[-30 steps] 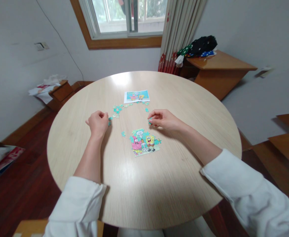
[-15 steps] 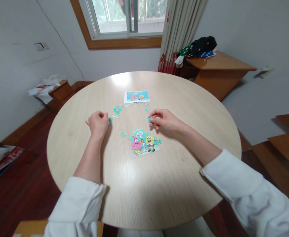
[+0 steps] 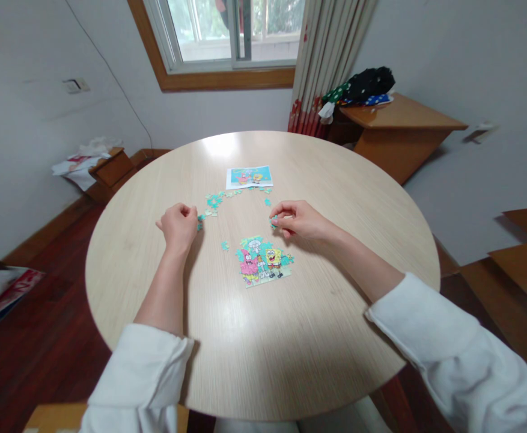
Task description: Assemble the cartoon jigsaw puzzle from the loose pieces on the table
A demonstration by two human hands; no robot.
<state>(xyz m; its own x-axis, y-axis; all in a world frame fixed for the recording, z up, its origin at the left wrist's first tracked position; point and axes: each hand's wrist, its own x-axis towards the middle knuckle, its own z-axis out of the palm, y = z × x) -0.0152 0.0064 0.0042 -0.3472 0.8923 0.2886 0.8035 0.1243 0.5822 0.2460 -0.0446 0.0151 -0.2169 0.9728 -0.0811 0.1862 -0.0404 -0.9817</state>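
A puzzle piece (image 3: pixel 273 222), teal-coloured, is pinched between the thumb and fingers of my right hand (image 3: pixel 300 219), just above the table. My left hand (image 3: pixel 179 225) rests curled on the tabletop; its fingertips are hidden, so whatever it may hold does not show. Against its right side lie teal puzzle pieces (image 3: pixel 201 223). Between and nearer than both hands sits the partly joined jigsaw puzzle (image 3: pixel 263 261), with pink, pale and yellow cartoon figures and an uneven upper edge. One loose piece (image 3: pixel 225 245) lies left of it.
Loose puzzle pieces (image 3: pixel 214 200) form an arc beyond my hands, with a single piece (image 3: pixel 267 202) on the right. A printed picture sheet (image 3: pixel 249 177) lies behind them on the round wooden table (image 3: pixel 335 337). Clothes (image 3: pixel 369 85) are piled on a wooden desk (image 3: pixel 407 112) at the back right.
My right hand, with the puzzle piece pinched in it, has shifted very slightly toward me. My left hand and the joined puzzle look the same.
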